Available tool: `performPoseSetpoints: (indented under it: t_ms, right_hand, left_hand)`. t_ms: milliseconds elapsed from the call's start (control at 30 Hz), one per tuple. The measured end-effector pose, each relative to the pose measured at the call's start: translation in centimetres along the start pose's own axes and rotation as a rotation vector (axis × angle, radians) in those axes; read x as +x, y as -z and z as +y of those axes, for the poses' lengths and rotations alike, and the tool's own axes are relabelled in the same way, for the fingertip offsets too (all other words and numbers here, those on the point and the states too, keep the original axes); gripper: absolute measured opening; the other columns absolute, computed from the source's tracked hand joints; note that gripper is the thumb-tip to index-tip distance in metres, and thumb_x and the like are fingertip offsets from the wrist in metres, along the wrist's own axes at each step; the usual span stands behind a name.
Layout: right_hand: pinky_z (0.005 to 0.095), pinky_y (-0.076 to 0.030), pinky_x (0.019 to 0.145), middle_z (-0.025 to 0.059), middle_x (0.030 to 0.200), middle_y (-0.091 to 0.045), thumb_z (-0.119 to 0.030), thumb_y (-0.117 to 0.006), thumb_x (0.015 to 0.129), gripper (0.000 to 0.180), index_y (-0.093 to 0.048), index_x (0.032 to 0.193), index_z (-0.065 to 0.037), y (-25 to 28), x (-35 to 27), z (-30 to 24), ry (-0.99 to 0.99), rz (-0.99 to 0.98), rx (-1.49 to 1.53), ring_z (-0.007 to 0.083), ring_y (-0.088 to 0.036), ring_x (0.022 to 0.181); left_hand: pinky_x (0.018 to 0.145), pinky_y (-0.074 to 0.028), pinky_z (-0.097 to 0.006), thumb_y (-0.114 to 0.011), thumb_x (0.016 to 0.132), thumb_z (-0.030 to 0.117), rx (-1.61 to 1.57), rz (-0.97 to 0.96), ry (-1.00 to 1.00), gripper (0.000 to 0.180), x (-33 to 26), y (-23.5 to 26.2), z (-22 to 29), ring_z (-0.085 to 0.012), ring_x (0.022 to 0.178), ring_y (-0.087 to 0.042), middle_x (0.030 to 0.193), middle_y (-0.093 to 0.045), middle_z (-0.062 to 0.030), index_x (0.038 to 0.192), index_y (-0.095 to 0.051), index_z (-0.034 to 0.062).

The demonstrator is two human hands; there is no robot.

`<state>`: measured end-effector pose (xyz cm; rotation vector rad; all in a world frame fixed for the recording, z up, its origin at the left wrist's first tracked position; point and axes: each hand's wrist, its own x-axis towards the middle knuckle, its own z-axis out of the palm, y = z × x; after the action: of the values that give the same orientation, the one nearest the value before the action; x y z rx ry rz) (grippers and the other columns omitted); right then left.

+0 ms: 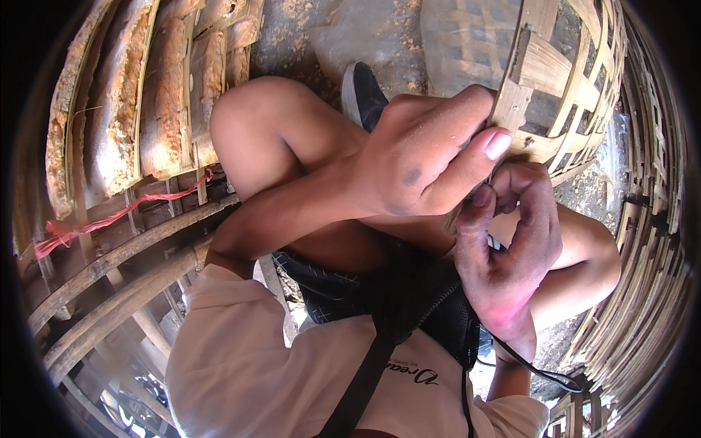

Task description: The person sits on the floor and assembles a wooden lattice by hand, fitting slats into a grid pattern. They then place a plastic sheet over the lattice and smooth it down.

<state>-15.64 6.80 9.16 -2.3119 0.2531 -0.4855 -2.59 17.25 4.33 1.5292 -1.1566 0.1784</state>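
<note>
A woven bamboo basket (584, 80) of wide, open-spaced strips stands at the upper right, its flat rim strip (512, 95) turned toward me. My left hand (431, 157) reaches across from the left and is closed on that rim, thumb lying along the near side. Just below, my right hand (511, 233) is closed in a pinch, thumb against curled fingers, close under the rim's lower end. Something thin and dark seems to run between the two hands. What the right fingertips hold is too small and hidden to name.
Bamboo slats (175, 87) and poles (131, 314) line the left, with a pink plastic string (139, 204) tied across. Stacked bamboo strips (628, 292) fill the right side. A black bag (449, 321) with a strap lies at my lap; a dark shoe (365, 95) rests on the dirt floor.
</note>
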Motion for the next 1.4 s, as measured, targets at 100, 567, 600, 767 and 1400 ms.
performPoseSetpoints:
  t_ms: [100, 567, 600, 767, 1400]
  right_hand:
    - [0.0374, -0.041, 0.062, 0.0082, 0.08, -0.054, -0.001, -0.069, 0.087, 0.013, -0.057, 0.091, -0.001, 0.1, 0.1, 0.2, 0.012, 0.015, 0.018, 0.0244, -0.051, 0.067]
    - [0.0344, -0.041, 0.053, 0.0065, 0.073, -0.053, -0.003, -0.067, 0.084, 0.012, -0.056, 0.084, -0.002, -0.3, 0.7, 1.0, 0.138, 0.117, 0.004, 0.0214, -0.05, 0.057]
    - [0.0347, -0.041, 0.053, 0.0068, 0.072, -0.053, -0.003, -0.067, 0.084, 0.012, -0.055, 0.083, -0.003, -0.3, 0.8, 1.0, 0.15, 0.116, -0.021, 0.0217, -0.051, 0.057]
    - [0.0358, -0.041, 0.051, 0.0081, 0.071, -0.053, -0.005, -0.063, 0.085, 0.008, -0.056, 0.082, -0.003, -0.3, 1.5, 1.2, 0.273, 0.119, -0.148, 0.0239, -0.052, 0.055]
    - [0.024, -0.039, 0.046, 0.0063, 0.077, -0.061, -0.008, -0.073, 0.091, 0.013, -0.065, 0.092, 0.002, -0.7, 1.9, 1.4, 0.166, 0.239, 0.169, 0.0092, -0.055, 0.058]
  left_hand:
    - [0.063, -0.058, -0.032, -0.051, 0.101, 0.01, 0.065, 0.005, -0.037, 0.029, -0.2, -0.1, 0.0, -0.0229, 0.07, -0.073, 0.092, -0.073, -0.0201, 0.108, -0.066, -0.0134]
    - [0.056, -0.06, -0.034, -0.057, 0.102, 0.017, 0.162, 0.005, -0.223, 0.034, -1.0, -0.5, -1.1, -0.0299, 0.072, -0.073, 0.097, -0.069, -0.0287, 0.121, -0.055, -0.0114]
    - [0.057, -0.061, -0.034, -0.056, 0.102, 0.016, 0.176, 0.008, -0.224, 0.033, -1.0, -0.5, -0.9, -0.0295, 0.072, -0.074, 0.097, -0.069, -0.0281, 0.12, -0.056, -0.0119]
    - [0.065, -0.06, -0.032, -0.053, 0.102, 0.01, -0.027, -0.052, 0.006, 0.028, -0.4, 0.3, 0.1, -0.0248, 0.076, -0.074, 0.097, -0.073, -0.0227, 0.113, -0.062, -0.0134]
    - [0.047, -0.042, -0.039, -0.061, 0.099, 0.005, -0.171, 0.071, 0.089, 0.011, -0.4, -0.8, 0.6, -0.0275, 0.049, -0.054, 0.062, -0.053, -0.0136, 0.095, -0.057, -0.0034]
